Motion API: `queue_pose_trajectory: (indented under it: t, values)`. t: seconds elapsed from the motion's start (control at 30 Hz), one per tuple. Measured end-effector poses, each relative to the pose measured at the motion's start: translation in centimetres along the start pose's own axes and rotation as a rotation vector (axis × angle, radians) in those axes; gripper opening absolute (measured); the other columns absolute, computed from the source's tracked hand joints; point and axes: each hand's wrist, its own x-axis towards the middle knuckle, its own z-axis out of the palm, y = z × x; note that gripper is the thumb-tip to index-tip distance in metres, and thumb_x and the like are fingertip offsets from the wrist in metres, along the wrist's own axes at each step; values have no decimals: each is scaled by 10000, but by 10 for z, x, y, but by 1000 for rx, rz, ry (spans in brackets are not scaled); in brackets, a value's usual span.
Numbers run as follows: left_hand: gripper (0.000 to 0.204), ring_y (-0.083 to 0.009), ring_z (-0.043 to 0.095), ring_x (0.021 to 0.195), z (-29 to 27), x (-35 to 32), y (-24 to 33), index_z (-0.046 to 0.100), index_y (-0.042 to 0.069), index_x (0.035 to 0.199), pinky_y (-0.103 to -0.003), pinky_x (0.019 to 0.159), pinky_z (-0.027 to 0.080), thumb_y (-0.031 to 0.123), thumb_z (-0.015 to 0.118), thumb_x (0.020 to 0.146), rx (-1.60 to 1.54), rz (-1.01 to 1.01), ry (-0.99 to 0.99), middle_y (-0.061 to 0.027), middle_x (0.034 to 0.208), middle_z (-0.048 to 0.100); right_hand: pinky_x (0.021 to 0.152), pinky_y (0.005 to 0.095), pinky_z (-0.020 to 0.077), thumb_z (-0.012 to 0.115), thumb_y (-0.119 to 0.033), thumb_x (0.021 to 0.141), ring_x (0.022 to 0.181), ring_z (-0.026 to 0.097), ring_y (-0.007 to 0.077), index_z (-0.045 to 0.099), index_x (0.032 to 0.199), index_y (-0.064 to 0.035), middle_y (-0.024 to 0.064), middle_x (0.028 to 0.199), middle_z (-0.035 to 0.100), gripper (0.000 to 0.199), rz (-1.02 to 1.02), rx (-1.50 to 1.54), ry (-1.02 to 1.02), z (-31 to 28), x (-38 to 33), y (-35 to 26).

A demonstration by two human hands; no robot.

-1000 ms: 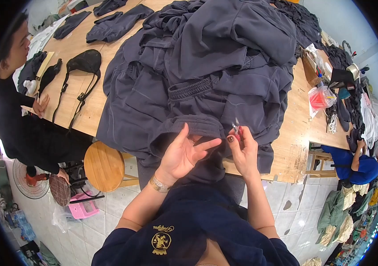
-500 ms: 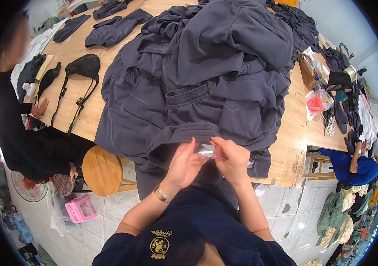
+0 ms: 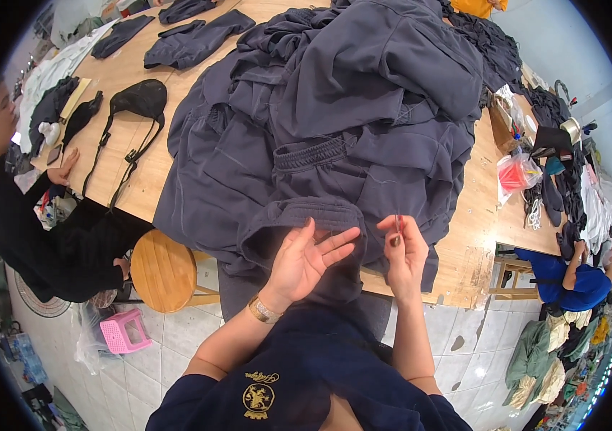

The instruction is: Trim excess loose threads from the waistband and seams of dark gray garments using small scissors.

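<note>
Dark grey elastic-waist trousers (image 3: 320,210) lie at the table's near edge, their opening toward me. My left hand (image 3: 299,264) is open over that waistband, palm turned up and fingers stretched out, holding nothing. To its right, my right hand (image 3: 405,251) is raised with thumb and fingers pinched together. A small thin piece (image 3: 398,223) stands up from that pinch, seen nearly edge-on; its kind does not show clearly. Behind both hands rises a big heap of similar grey garments (image 3: 363,79), with another gathered waistband (image 3: 313,154) showing at its front.
A black bag with straps (image 3: 141,100) lies left on the wooden table (image 3: 464,276). A person in black (image 3: 26,223) stands there, by a round wooden stool (image 3: 164,271). Right are a bag with red contents (image 3: 517,174) and a person in blue (image 3: 571,276). A pink stool (image 3: 125,332) stands below.
My right hand has moved right, away from my left hand. The clear shiny piece between them no longer shows there. My left fingers have spread. The person at left has shifted.
</note>
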Motion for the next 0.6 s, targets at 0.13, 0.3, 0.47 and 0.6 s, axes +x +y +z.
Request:
queue_pose_trajectory:
  t: [0.13,0.3,0.47,0.6]
  values:
    - [335,-383,499,1188,-4,0,-1,495,8,1148,-427,972,470,280,357,1010,20,25,-52,-170,1172,560,500,226,382,677,-163,831,530,471,99,564,892,-6,38,645,521,202,-182,-432,-36,2,3,4]
    - [392,-374,524,1160,-13,-1,2,492,-52,1124,-431,983,459,297,357,1009,118,56,-125,-213,1171,563,492,324,418,698,-286,792,533,556,246,575,820,-48,82,690,553,269,-424,-729,-104,4,2,17]
    - [471,-315,566,1109,-16,0,4,503,-97,1126,-431,1013,428,331,346,1008,262,90,-101,-233,1153,578,521,335,416,719,-263,753,564,545,255,573,806,-58,72,694,531,257,-444,-949,-163,9,1,17]
    - [494,-299,567,1110,-15,0,7,505,-100,1150,-430,1020,419,340,330,1011,279,95,-136,-233,1160,578,455,311,354,691,-360,770,464,464,208,540,758,-103,28,634,472,299,-560,-955,-107,8,4,22]
